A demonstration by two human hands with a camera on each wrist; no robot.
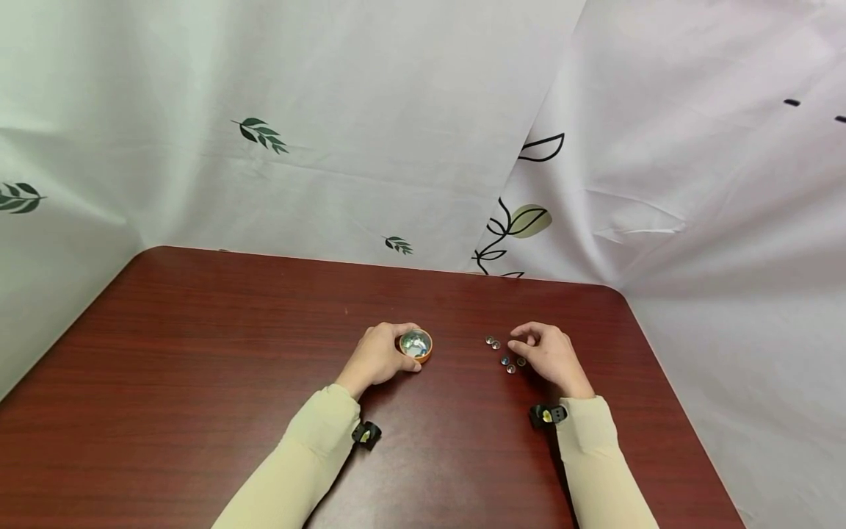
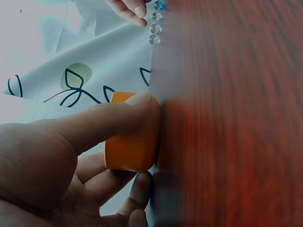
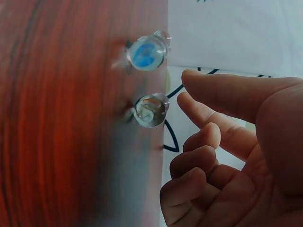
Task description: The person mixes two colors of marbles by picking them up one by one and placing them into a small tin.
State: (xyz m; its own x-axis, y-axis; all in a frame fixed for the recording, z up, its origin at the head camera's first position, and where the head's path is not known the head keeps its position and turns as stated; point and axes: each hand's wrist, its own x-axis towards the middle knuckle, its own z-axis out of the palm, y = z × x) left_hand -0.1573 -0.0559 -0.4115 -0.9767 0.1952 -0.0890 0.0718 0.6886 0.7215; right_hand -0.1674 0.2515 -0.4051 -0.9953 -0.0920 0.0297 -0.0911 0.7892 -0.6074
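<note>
My left hand (image 1: pixel 378 354) grips a small round orange bowl (image 2: pixel 135 149) by its side, thumb on one side and fingers on the other. The bowl stands on the table, with shiny, glassy contents inside its rim (image 1: pixel 430 353). Several clear glass marbles lie loose to the right of it, among them one with blue inside (image 3: pixel 147 53) and one with a brownish-white swirl (image 3: pixel 150 111). Just over these marbles hovers my right hand (image 1: pixel 551 356), thumb and index finger extended and apart, the other fingers loosely bent. Nothing is between its fingertips.
The table (image 1: pixel 198 382) has a reddish-brown wood-grain top with rounded far corners. White cloth (image 1: pixel 396 110) with leaf prints hangs behind it and along both sides. A small black device (image 1: pixel 547 416) is strapped to each wrist.
</note>
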